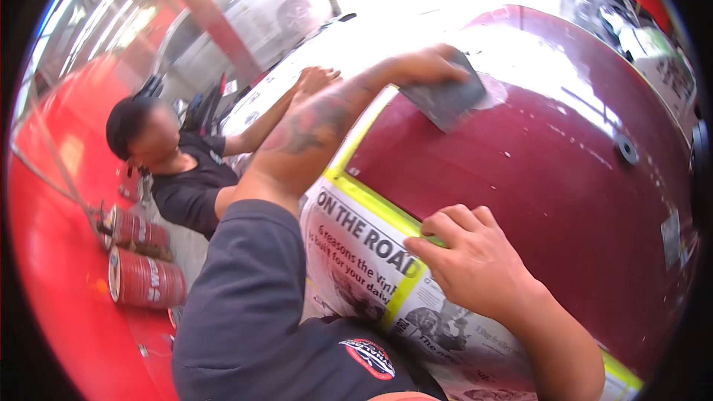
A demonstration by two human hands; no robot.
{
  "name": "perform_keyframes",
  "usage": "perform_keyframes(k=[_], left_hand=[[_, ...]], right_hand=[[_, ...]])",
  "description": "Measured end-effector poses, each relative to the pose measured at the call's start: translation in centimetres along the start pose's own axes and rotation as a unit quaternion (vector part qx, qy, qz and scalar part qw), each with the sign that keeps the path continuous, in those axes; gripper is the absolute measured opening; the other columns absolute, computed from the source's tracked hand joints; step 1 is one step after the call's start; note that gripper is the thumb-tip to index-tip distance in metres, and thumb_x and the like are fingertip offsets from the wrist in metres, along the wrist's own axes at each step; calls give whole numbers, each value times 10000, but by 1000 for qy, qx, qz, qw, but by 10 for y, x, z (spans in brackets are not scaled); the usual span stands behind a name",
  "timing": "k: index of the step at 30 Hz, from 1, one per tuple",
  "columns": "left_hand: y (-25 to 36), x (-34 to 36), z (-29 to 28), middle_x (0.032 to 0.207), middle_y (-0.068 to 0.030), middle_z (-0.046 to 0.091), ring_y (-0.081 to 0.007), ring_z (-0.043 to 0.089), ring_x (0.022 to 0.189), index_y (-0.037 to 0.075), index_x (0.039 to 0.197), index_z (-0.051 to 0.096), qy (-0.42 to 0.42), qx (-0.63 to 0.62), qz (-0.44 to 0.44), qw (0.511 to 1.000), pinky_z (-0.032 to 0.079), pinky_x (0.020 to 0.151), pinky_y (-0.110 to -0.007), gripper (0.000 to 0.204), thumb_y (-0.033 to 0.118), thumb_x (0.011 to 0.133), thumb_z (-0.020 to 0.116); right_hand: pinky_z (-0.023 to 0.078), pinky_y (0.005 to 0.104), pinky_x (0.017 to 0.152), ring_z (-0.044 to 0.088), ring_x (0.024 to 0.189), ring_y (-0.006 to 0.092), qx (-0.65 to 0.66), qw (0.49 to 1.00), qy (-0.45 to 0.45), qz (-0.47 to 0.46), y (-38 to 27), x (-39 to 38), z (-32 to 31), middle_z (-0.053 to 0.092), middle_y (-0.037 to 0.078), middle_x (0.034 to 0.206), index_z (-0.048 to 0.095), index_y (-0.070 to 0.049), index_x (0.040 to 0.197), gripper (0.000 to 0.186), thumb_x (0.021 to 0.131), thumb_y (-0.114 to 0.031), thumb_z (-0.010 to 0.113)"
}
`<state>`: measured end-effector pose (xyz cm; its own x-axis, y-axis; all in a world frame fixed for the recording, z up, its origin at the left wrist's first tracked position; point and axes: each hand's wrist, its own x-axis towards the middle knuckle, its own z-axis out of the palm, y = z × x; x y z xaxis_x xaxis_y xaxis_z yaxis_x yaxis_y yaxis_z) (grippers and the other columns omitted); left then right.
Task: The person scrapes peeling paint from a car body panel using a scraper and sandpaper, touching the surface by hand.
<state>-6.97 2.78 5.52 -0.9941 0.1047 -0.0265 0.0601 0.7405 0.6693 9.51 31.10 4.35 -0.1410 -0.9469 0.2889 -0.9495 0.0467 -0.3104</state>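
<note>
My left hand is closed on the edge of a dark grey flat sheet, which looks like sandpaper. The sheet lies against a glossy dark red car panel, beside a pale, wet-looking patch. Closer to me, my right hand rests at the panel's near edge, fingers bent and slightly apart, with nothing seen in it. Under its fingertips runs yellow-green masking tape. Below the tape, printed newspaper covers the area beside the panel.
A person in a black cap and dark shirt works at the left, hands over a white surface. Red drums stand on the floor behind. A black round piece sits on the panel's right side, near a grey patch.
</note>
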Motion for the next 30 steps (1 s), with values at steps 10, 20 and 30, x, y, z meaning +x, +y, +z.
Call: perform_keyframes(k=[10,20,30], left_hand=[[6,8,-7,1334,-201,653,-316,637,1233,1,1401,555,-35,41,3,999,513,1037,-445,708,484,913,727],[63,-20,6,1152,-167,724,-263,717,1027,-17,1303,609,29,-137,34,990,567,901,-424,503,336,959,710],[119,-99,29,1059,-275,695,-343,688,1032,-117,1254,553,204,-265,196,922,523,928,-420,445,232,994,647]], right_hand=[[426,386,870,607,1095,220,-27,999,16,12,-5,7,1,646,26,1061,728,-145,1120,325,806,-66,700],[436,401,855,606,1093,223,-18,999,11,30,-1,6,3,638,5,1085,732,-154,1126,338,798,-73,733],[493,376,901,647,1017,265,275,942,91,167,8,3,-9,670,105,1030,706,-54,971,252,739,10,780]])
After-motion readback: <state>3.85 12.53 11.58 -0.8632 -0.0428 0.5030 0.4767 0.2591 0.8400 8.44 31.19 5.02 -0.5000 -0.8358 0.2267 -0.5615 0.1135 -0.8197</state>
